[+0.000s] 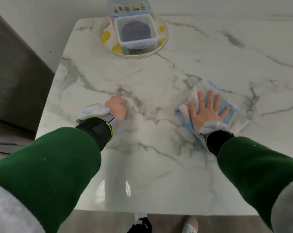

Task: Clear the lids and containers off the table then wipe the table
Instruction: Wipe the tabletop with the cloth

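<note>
Right hand (207, 111) flat, fingers spread, pressing blue-and-white cloth (181, 110) onto white marble surface (159, 73). Left hand (116, 106) rests bare; finger curl unclear. Clear square plastic containers (135, 31) sit far ahead, nearer left hand.

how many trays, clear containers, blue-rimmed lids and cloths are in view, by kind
tray: 1
clear container: 1
blue-rimmed lid: 1
cloth: 1, flat under the right hand
total: 4
</note>
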